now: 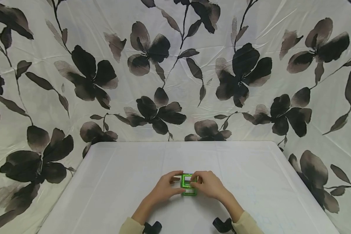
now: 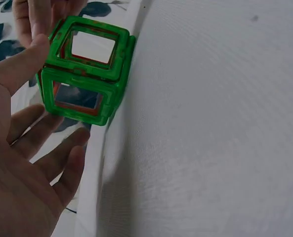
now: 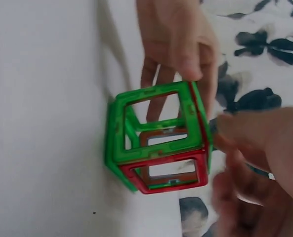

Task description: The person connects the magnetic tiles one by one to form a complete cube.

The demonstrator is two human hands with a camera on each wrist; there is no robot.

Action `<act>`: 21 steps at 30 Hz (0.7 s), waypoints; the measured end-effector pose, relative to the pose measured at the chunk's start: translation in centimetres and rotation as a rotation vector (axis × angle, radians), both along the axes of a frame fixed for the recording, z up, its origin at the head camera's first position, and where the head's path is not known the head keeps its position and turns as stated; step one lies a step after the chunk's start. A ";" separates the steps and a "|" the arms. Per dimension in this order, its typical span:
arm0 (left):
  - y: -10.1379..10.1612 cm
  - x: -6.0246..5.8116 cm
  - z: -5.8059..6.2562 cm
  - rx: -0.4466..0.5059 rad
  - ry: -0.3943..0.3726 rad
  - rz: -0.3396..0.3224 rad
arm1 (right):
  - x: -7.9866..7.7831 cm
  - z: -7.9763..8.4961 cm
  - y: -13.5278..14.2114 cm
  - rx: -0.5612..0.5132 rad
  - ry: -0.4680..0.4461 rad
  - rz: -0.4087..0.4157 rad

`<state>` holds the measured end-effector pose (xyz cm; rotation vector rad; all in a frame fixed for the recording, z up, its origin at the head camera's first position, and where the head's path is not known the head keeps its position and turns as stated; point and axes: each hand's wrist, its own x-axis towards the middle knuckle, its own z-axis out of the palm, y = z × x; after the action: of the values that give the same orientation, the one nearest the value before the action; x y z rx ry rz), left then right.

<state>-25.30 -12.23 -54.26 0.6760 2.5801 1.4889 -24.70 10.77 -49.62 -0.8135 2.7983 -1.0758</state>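
A small cube of magnetic tiles, made of square window frames, stands on the white table between both hands. Green frames show in the left wrist view, while a red tile forms one side of the cube in the right wrist view. My left hand holds the cube from the left, its thumb at an upper edge and its other fingers spread beside it. From the right, my right hand pinches at the top of the cube with thumb and curled fingers, overlapping the upper frame in the head view.
The white table has rounded far corners. Behind and beside it hangs a pale cloth with dark flower prints. Black wrist straps show below the light sleeves.
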 end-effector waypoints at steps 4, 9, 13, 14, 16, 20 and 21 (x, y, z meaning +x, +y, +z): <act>0.3 -0.1 0.2 -0.011 -0.041 0.003 | -0.3 0.2 -0.7 0.097 0.202 -0.137; 0.4 -0.3 0.1 0.016 -0.055 0.001 | -1.0 0.1 -1.9 0.223 0.287 -0.176; 0.4 -0.3 -0.1 0.032 -0.063 -0.005 | -1.5 -0.1 -2.6 0.303 0.343 -0.170; 0.5 -0.3 -0.1 0.031 -0.063 -0.004 | -1.7 -0.1 -2.7 0.313 0.359 -0.169; 0.5 -0.3 -0.1 0.022 -0.061 -0.002 | -1.9 -0.2 -2.9 0.324 0.388 -0.164; 0.6 -0.2 0.1 0.010 -0.051 0.001 | -2.1 -0.3 -3.0 0.336 0.439 -0.146; 0.6 -0.2 0.1 0.010 -0.047 0.000 | -2.2 -0.4 -3.0 0.336 0.447 -0.140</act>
<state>-25.46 -11.64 -54.19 0.6341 2.5400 1.4995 -26.86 7.74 -50.01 -0.9221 3.3129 -0.4445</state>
